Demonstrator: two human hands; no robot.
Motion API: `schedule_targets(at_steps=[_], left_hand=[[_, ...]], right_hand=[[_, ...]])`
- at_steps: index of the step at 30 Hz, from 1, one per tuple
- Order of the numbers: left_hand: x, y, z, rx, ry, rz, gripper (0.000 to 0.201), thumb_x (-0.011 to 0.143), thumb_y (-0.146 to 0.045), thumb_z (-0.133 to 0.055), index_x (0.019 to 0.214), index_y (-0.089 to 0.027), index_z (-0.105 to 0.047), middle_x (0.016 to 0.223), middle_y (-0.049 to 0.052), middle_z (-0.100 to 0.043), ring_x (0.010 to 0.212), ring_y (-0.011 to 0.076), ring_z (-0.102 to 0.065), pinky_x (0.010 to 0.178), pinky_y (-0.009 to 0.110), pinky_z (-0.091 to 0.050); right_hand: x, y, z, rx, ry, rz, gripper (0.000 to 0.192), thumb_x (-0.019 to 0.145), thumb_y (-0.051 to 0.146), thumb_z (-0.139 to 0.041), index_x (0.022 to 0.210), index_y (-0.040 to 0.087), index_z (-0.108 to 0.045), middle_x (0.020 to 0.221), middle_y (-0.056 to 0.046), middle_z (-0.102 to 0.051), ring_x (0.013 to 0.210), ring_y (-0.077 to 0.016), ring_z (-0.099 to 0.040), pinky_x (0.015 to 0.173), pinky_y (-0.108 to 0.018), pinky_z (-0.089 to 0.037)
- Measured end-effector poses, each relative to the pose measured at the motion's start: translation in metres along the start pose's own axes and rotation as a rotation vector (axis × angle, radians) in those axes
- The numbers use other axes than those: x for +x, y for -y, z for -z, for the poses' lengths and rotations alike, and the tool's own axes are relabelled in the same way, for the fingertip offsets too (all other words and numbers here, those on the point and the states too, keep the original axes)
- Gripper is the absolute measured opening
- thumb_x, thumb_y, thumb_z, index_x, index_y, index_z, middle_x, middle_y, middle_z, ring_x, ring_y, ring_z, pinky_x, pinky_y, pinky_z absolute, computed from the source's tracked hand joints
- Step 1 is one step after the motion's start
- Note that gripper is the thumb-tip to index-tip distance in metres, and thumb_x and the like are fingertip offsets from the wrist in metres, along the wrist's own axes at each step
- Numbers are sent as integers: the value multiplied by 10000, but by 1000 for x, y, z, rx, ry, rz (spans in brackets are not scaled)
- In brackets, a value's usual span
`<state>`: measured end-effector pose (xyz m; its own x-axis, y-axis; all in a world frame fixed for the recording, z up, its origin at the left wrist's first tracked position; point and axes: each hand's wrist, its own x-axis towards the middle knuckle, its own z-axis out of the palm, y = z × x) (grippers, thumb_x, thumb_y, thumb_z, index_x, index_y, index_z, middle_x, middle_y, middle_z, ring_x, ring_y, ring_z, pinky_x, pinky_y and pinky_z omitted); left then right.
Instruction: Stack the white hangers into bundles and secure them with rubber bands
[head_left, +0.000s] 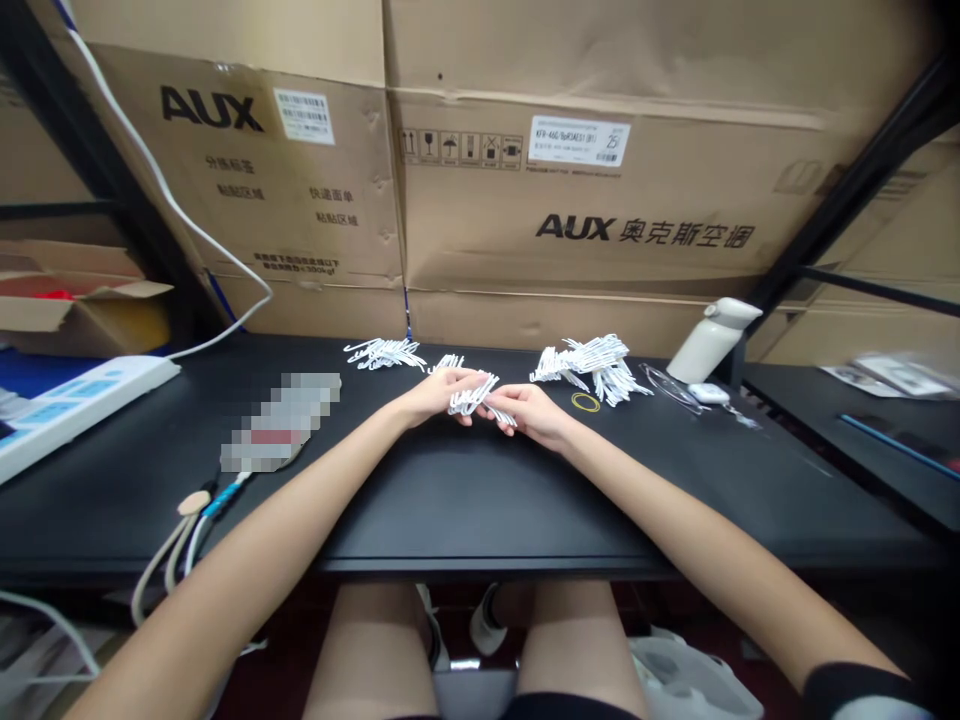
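Hands and white hooked pieces at a black bench (pixel 480 520).
Largest to smallest: a large pile of white hooked pieces (pixel 589 363) lies along the far edge, right of its middle; the left hand (pixel 441 392) and right hand (pixel 534 412) meet nearer the far edge than the front; a medium pile (pixel 386 353) lies left of the far edge's middle; a bundle of the pieces (pixel 466 400) is held between both hands, left fingers curled around it, right fingers pinching its right side; a yellow ring (pixel 585 402) lies frontward of the large pile.
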<state>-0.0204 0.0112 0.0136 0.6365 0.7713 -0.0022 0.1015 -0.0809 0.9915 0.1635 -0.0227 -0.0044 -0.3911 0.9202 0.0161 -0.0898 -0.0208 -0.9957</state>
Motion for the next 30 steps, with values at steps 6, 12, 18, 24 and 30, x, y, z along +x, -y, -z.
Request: schedule_targets(at_steps=[6, 12, 18, 24, 30], left_hand=[[-7, -7, -1, 43, 70, 18, 492, 767, -568, -608, 994, -134, -651, 800, 127, -721, 641, 198, -675, 567, 290, -532], [-8, -12, -5, 104, 93, -6, 489, 760, -579, -602, 977, -146, -670, 835, 125, -723, 678, 228, -685, 603, 319, -542], [-9, -14, -4, 68, 93, 12, 479, 760, -563, -614, 986, -143, -662, 800, 131, -721, 662, 215, -684, 595, 305, -541], [-8, -8, -1, 48, 175, 184, 515, 756, -613, -583, 934, -140, -682, 872, 145, -724, 703, 225, -693, 552, 278, -535], [-5, -2, -6, 28, 178, 210, 546, 769, -634, -548, 941, -123, -637, 824, 138, -724, 695, 214, -699, 571, 265, -538]], right_hand=[[0, -3, 2, -86, 13, 7, 307, 662, 431, -743, 655, 140, -646, 622, -15, -646, 491, -85, -529, 420, -192, -351], [0, -5, 1, -112, 8, 32, 329, 676, 438, -733, 608, 144, -602, 615, -16, -647, 512, -90, -517, 461, -205, -344], [-1, -3, -1, -128, 39, 128, 332, 705, 453, -706, 627, 147, -604, 621, -16, -640, 528, -103, -526, 506, -230, -390], [-1, -2, -1, -249, 26, 177, 341, 693, 454, -710, 623, 148, -577, 571, -15, -626, 501, -101, -522, 502, -228, -379], [-2, -1, -1, -312, 57, 242, 317, 727, 411, -676, 609, 150, -541, 561, -11, -612, 510, -110, -549, 510, -229, -399]])
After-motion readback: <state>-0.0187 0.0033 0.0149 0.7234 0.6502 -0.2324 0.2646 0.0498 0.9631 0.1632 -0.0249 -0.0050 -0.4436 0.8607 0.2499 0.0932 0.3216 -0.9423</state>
